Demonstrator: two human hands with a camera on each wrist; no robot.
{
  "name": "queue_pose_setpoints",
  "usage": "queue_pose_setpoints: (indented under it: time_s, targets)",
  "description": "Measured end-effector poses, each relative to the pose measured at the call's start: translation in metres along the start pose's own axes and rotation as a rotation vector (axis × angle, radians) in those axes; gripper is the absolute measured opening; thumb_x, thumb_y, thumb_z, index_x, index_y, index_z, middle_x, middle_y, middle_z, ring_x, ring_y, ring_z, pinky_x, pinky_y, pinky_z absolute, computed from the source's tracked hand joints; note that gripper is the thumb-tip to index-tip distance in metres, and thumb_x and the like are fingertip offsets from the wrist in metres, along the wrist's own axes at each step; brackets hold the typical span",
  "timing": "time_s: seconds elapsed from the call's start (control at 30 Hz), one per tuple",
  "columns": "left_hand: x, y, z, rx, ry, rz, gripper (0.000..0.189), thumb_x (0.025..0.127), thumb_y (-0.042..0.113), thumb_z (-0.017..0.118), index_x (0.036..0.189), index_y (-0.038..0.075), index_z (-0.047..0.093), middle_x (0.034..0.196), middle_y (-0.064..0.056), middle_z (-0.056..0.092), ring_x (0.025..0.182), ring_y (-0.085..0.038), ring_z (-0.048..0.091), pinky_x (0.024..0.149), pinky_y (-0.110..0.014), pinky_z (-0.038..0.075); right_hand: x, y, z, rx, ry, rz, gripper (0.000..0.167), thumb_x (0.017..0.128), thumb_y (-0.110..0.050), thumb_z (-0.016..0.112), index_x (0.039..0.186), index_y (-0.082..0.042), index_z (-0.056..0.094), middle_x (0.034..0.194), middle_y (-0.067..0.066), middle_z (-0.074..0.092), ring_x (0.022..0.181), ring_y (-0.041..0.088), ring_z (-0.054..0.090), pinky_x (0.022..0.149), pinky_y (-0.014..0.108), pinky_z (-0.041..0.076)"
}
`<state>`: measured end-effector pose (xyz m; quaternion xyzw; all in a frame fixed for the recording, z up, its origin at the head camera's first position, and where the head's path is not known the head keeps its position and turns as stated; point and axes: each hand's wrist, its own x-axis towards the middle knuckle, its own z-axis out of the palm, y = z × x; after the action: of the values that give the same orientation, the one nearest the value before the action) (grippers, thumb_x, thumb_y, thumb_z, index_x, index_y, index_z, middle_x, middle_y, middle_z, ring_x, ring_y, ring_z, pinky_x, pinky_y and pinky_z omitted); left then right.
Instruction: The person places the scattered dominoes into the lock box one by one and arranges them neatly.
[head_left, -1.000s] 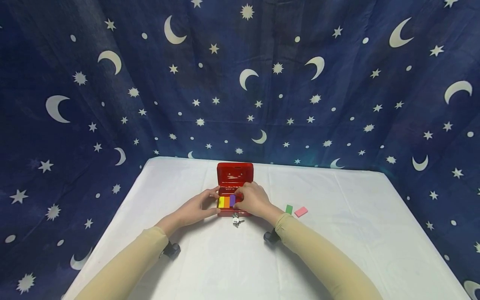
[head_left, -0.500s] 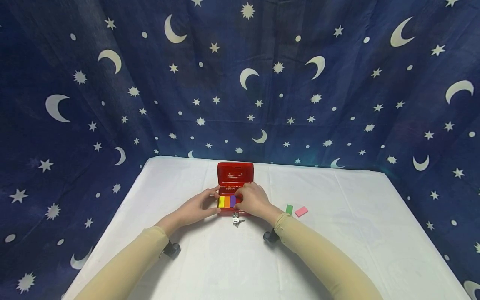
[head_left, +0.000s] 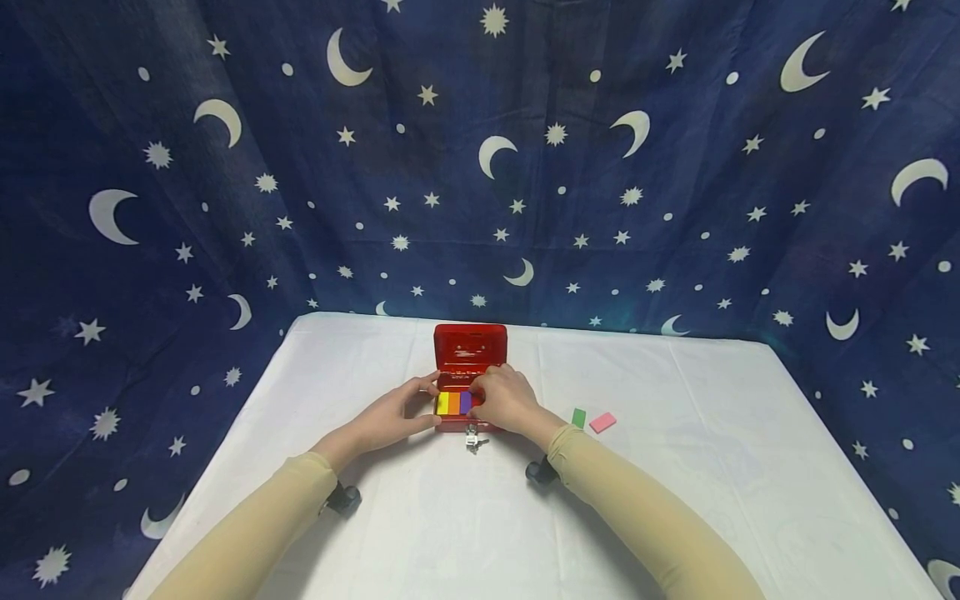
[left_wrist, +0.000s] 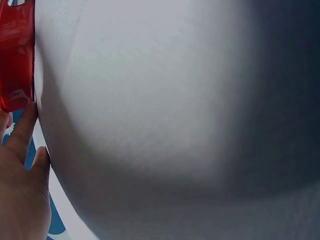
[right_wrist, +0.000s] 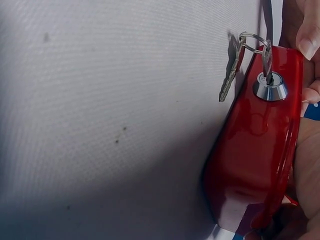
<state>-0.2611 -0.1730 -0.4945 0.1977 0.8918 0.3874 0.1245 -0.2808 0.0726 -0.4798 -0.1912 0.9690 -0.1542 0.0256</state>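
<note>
A small red cash box (head_left: 470, 343) stands with its lid raised. Inside, at its left end, a yellow block (head_left: 442, 404), an orange block (head_left: 453, 404) and a purple block (head_left: 465, 402) sit side by side. My right hand (head_left: 508, 402) reaches into the box and pinches the purple block between thumb and finger, hiding the box's right part. My left hand (head_left: 386, 417) holds the box's left end, thumb at the front corner and fingers farther back. In the right wrist view, a key ring (right_wrist: 252, 35) hangs from the key in the front lock (right_wrist: 270, 90).
A green block (head_left: 578, 418) and a pink block (head_left: 602, 423) lie on the white cloth-covered table (head_left: 675, 467), right of the box near my right wrist. Behind the table hangs a dark blue curtain (head_left: 420, 167) with moons and stars.
The purple block, slightly tilted a second ago, now sits level and flush beside the orange one. Both hands have stayed in nearly the same place.
</note>
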Motion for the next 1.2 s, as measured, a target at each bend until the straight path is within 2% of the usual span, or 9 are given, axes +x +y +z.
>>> queue_pose_setpoints:
  time_s: [0.83, 1.03, 1.2]
  targets:
    - [0.0004, -0.0008, 0.001, 0.006, 0.004, -0.003, 0.05, 0.089, 0.049, 0.076, 0.129, 0.027, 0.055, 0.164, 0.014, 0.031, 0.152, -0.023, 0.028, 0.117, -0.065, 0.027, -0.0024, -0.0004, -0.0038, 0.019, -0.008, -0.004, 0.041, 0.078, -0.035, 0.089, 0.113, -0.015, 0.078, 0.096, -0.004, 0.067, 0.099, 0.019, 0.051, 0.09, 0.038, 0.046]
    - [0.0003, -0.0028, 0.0017, 0.011, 0.005, 0.003, 0.049, 0.09, 0.048, 0.076, 0.13, 0.028, 0.055, 0.164, 0.017, 0.031, 0.152, -0.02, 0.029, 0.118, -0.062, 0.027, -0.0022, 0.0001, -0.0038, 0.027, -0.017, -0.005, 0.042, 0.078, -0.035, 0.089, 0.113, -0.016, 0.078, 0.096, -0.005, 0.067, 0.099, 0.018, 0.051, 0.091, 0.038, 0.047]
    - [0.0, -0.0021, 0.0013, 0.014, 0.004, 0.005, 0.048, 0.091, 0.046, 0.076, 0.13, 0.028, 0.055, 0.164, 0.016, 0.032, 0.152, -0.021, 0.029, 0.118, -0.063, 0.026, -0.0013, 0.0021, -0.0045, 0.067, -0.03, 0.002, 0.044, 0.078, -0.035, 0.089, 0.115, -0.015, 0.077, 0.096, -0.005, 0.066, 0.1, 0.018, 0.051, 0.092, 0.039, 0.048]
